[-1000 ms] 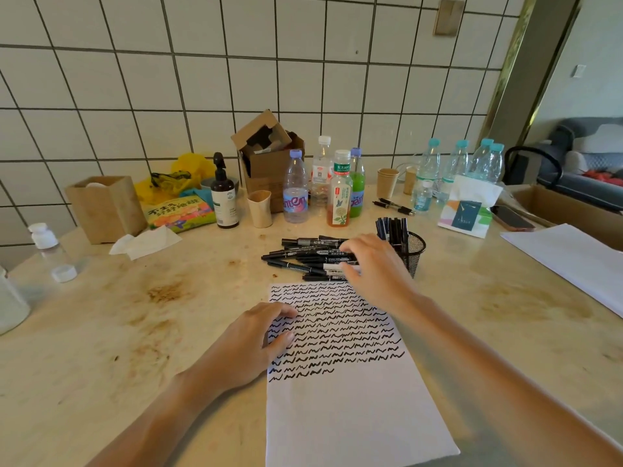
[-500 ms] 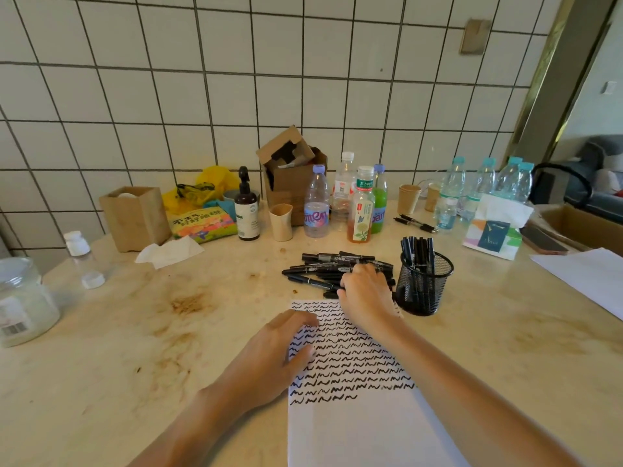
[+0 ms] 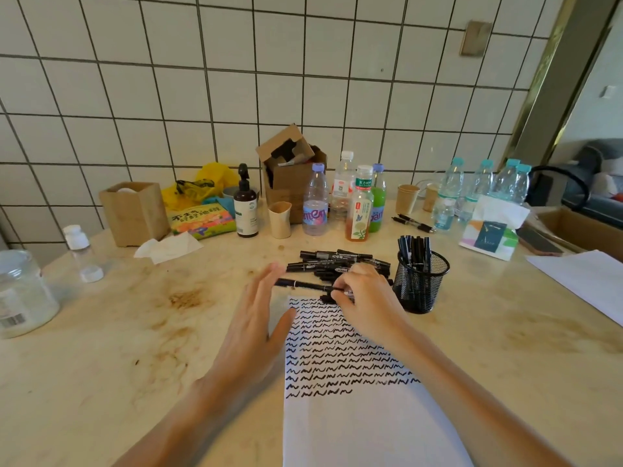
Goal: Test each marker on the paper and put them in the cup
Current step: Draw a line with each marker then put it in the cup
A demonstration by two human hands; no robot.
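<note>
R hand (image 3: 362, 294) now pinching one black capped marker (image 3: 305, 284) lifted off far pile, L hand (image 3: 256, 318) come off white scribbled paper sheet (image 3: 354, 382), fingers spread, reaching for its cap — likely uncap next, black mesh cup (image 3: 419, 281) waits right.

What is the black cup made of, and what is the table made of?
The cup looks like black metal wire mesh: you can see the markers through its tiny holes. The table looks like polished beige stone, maybe marble, going by its brown veins and soft shine. It could be an imitation.
</note>
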